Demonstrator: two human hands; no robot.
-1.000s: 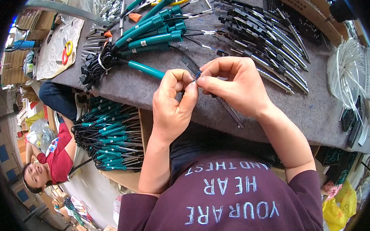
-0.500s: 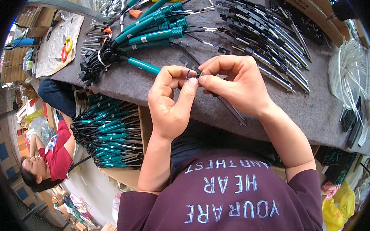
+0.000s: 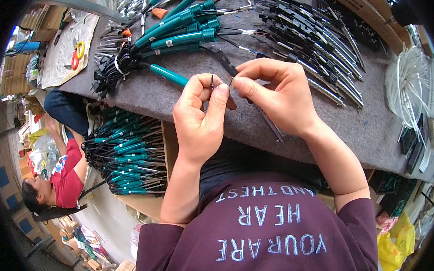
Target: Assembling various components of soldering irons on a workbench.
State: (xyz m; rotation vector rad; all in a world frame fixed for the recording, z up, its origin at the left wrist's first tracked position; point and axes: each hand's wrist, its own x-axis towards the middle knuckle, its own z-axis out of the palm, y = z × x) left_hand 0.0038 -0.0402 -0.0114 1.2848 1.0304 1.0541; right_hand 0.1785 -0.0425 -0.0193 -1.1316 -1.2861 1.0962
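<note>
The left hand is pinching a thin, dark-blue wire; the right hand is pinching a tiny, indistinct piece nearby. Wire handling is apparently requiring steady alignment next.

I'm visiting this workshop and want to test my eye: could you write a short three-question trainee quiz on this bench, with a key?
1. Multiple choice: where do the scissors with red and yellow handles lie? A) on the pale flat sheet; B) in a brown cardboard box; C) on the floor.
2. True or false: the bundle of thin whitish strands lies near the right end of the grey cloth-covered bench.
3. Open: what is pinched in the person's left grip?

Key: 1 A; 2 true; 3 a thin dark strand, too small to identify.
</note>
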